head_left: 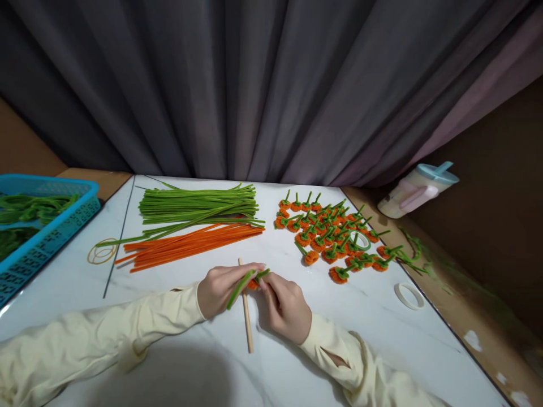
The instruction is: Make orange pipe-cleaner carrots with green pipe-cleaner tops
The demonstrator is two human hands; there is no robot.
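Between my two hands is a small orange pipe-cleaner pumpkin [253, 285], with a green pipe cleaner [240, 289] sticking out toward the lower left. My left hand [218, 289] pinches it from the left, fingers closed. From the right, my right hand [285, 305] pinches it too, thumb and finger pressed together near a short green end. Below the hands a wooden stick [247, 328] lies on the table, its middle partly covered. Just beyond are a bundle of orange pipe cleaners [190, 247] and a thicker bundle of green pipe cleaners [197, 204].
Several finished orange pumpkins with green stems [324, 229] stand at the back right, a tape roll [360, 241] among them. Another white tape roll [409, 295] lies near the right edge. Rubber bands [102, 251] and a blue basket [80, 217] are left; a tumbler [413, 192] stands right.
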